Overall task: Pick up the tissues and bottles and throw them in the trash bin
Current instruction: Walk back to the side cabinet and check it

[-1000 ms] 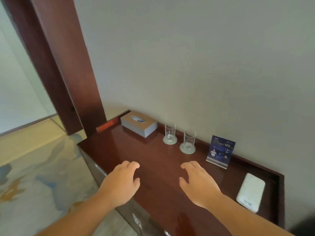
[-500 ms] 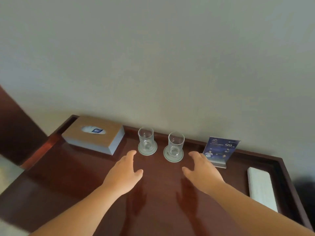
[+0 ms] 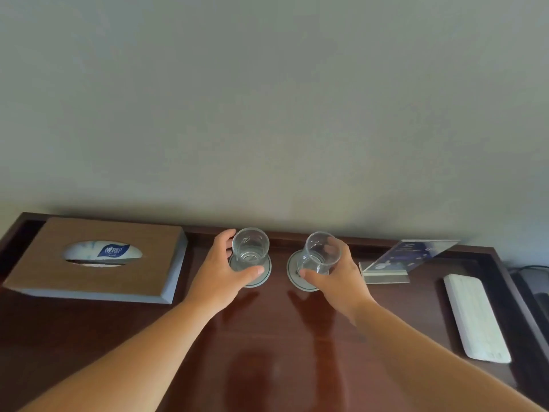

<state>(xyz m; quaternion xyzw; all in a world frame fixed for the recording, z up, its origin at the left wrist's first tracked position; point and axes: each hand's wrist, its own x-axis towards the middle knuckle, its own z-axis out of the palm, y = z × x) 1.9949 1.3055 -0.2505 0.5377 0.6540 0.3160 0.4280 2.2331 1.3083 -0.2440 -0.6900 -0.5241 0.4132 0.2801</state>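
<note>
Two clear drinking glasses stand on round coasters at the back of a dark wooden desk (image 3: 267, 337). My left hand (image 3: 221, 273) grips the left glass (image 3: 250, 246), thumb in front and fingers behind. My right hand (image 3: 337, 276) grips the right glass (image 3: 319, 252), which tilts slightly on its coaster (image 3: 292, 275). A brown tissue box (image 3: 98, 260) with a blue and white tissue pack showing in its slot sits at the left. No bottles, loose tissues or trash bin are in view.
A tilted blue acrylic sign (image 3: 410, 254) stands right of the glasses. A white flat device (image 3: 475, 316) lies near the desk's right rim. A grey wall runs right behind the desk. Dark cables (image 3: 531, 269) lie beyond the right edge.
I have come closer to the desk. Both hands moved forward from hovering open over the desktop and closed round the two glasses.
</note>
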